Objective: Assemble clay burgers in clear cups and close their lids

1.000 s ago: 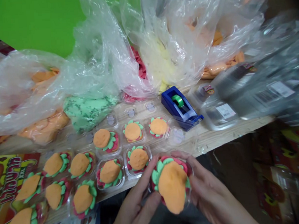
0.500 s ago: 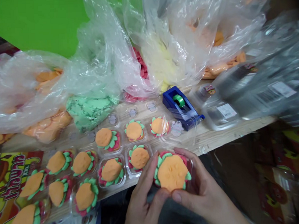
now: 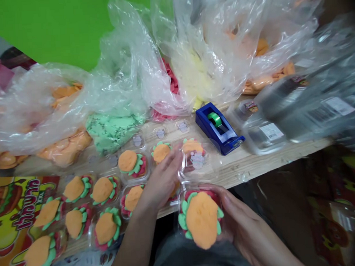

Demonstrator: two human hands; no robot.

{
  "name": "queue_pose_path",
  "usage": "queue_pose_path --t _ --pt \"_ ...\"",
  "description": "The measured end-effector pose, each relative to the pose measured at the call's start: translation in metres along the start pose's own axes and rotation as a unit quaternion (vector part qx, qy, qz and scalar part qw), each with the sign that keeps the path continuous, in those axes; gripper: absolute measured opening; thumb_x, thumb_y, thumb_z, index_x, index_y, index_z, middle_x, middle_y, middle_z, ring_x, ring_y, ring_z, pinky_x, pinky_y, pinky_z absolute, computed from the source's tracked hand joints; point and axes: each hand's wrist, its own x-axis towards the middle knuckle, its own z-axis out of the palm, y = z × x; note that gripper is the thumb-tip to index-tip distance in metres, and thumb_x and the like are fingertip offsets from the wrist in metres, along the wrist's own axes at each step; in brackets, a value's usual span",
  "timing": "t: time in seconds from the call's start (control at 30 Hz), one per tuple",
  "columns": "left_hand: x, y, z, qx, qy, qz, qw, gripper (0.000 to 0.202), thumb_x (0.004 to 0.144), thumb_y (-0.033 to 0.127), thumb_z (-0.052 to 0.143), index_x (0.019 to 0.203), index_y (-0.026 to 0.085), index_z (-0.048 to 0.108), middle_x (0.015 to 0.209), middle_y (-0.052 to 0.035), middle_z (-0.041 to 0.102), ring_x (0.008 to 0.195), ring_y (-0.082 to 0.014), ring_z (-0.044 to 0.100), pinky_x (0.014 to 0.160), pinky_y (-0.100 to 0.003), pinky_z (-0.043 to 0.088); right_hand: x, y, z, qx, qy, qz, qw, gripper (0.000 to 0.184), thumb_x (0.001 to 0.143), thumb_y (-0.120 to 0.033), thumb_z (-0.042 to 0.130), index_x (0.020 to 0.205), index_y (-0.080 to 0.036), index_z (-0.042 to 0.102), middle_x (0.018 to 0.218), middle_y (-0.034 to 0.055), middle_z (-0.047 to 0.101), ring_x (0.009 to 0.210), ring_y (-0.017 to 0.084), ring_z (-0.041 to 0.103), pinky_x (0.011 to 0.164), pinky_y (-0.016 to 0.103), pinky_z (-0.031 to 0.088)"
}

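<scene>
In my right hand [image 3: 236, 214] is a clear plastic clamshell box [image 3: 181, 227] with a toy-like or candy burger [image 3: 201, 220] in it: orange bun, green leaf-shaped layer, red layer beneath. My right fingers are wrapped round the box's right side. The box's clear lid [image 3: 201, 169] stands open on the far side, with a small sticker on it. My left hand [image 3: 164, 178] is at the lid's left edge, its fingers against it; the fingertips are partly hidden. Behind the lid another burger [image 3: 191, 146] shows through on the table.
Several boxed burgers [image 3: 102, 191] stand in rows at left, beside a printed burger display card [image 3: 22, 218]. A blue tape dispenser [image 3: 220, 127] stands behind the lid. Bags of green pieces [image 3: 112, 130], red pieces [image 3: 171, 78] and orange pieces [image 3: 66, 147] line the back. Empty clear boxes [image 3: 265, 133] lie at right.
My left hand has left the burger's side and moved up to the open lid's left edge. My right hand keeps the box, which sits slightly lower now.
</scene>
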Motion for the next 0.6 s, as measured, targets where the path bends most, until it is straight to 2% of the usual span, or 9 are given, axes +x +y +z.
queue_pose_path --t 0.07,0.13,0.23,0.33,0.43,0.6 --pt "0.007 0.005 0.002 0.015 -0.043 0.002 0.999 0.041 0.088 0.031 0.049 0.126 0.016 0.048 0.128 -0.0116 0.053 0.117 -0.0257 0.050 0.098 -0.043 0.038 0.001 -0.001 -0.001 0.018 0.007 0.011 1.000 0.027 0.088 -0.036 0.048 0.109 -0.024 0.060 0.120 0.0049 0.059 0.097 0.019 0.061 0.067 0.031 0.056" --pt "0.002 0.007 0.003 0.084 -0.060 0.072 0.992 0.034 0.088 0.028 0.047 0.121 0.022 0.054 0.130 -0.0053 0.052 0.120 -0.0225 0.047 0.102 -0.039 0.035 0.003 -0.003 -0.002 0.032 0.005 0.018 0.999 0.028 0.090 -0.033 0.046 0.111 -0.020 0.059 0.118 0.0076 0.060 0.097 0.022 0.062 0.066 0.034 0.057" --pt "-0.021 0.010 0.001 0.211 -0.100 0.133 0.963 0.031 0.089 0.027 0.045 0.118 0.030 0.055 0.130 -0.0014 0.052 0.125 -0.0213 0.041 0.105 -0.038 0.032 0.004 -0.010 -0.005 0.076 -0.017 0.016 0.997 0.031 0.092 -0.031 0.039 0.113 -0.017 0.058 0.107 0.0092 0.066 0.087 0.021 0.066 0.066 0.035 0.057" --pt "-0.044 0.007 -0.001 0.290 -0.144 0.151 0.934 0.036 0.083 0.030 0.055 0.119 0.034 0.051 0.141 -0.0010 0.038 0.131 -0.0255 0.031 0.105 -0.044 0.031 0.005 -0.020 -0.004 0.118 -0.047 0.018 0.992 0.036 0.094 -0.036 0.032 0.114 -0.019 0.057 0.099 0.0078 0.068 0.077 0.017 0.068 0.066 0.032 0.056" --pt "-0.057 -0.001 -0.001 0.353 -0.144 0.174 0.908 0.056 0.072 0.033 0.068 0.122 0.038 0.044 0.147 -0.0002 0.025 0.133 -0.0266 0.025 0.104 -0.044 0.033 0.005 -0.028 0.001 0.127 -0.081 0.034 0.988 0.046 0.093 -0.046 0.027 0.116 -0.020 0.056 0.106 0.0088 0.066 0.087 0.019 0.066 0.073 0.034 0.054" --pt "-0.063 -0.010 0.000 0.428 -0.120 0.250 0.860 0.047 0.077 0.018 0.063 0.116 0.036 0.044 0.145 0.0000 0.027 0.131 -0.0232 0.031 0.103 -0.041 0.036 0.003 -0.031 0.004 0.086 -0.084 0.020 0.993 0.042 0.091 -0.045 0.035 0.117 -0.020 0.056 0.112 0.0086 0.064 0.099 0.021 0.061 0.078 0.035 0.051"
